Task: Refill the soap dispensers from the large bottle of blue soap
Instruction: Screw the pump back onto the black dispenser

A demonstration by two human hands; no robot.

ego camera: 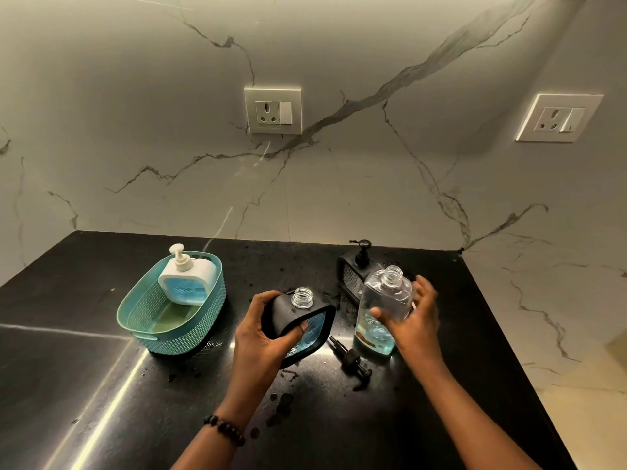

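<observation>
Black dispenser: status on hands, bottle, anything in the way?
Left hand grips uncapped black dispenser, tilted. Right hand holds open clear bottle, blue soap low. Loose black pump lies on counter between them.

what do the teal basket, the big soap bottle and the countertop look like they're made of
Teal basket: likely moulded plastic, matte, with a perforated weave pattern in its walls.
Big soap bottle: clear glossy plastic by the look; the blue soap low inside shows through, and its neck is threaded.
Countertop: polished black stone, perhaps granite; it mirrors bright light streaks.
</observation>
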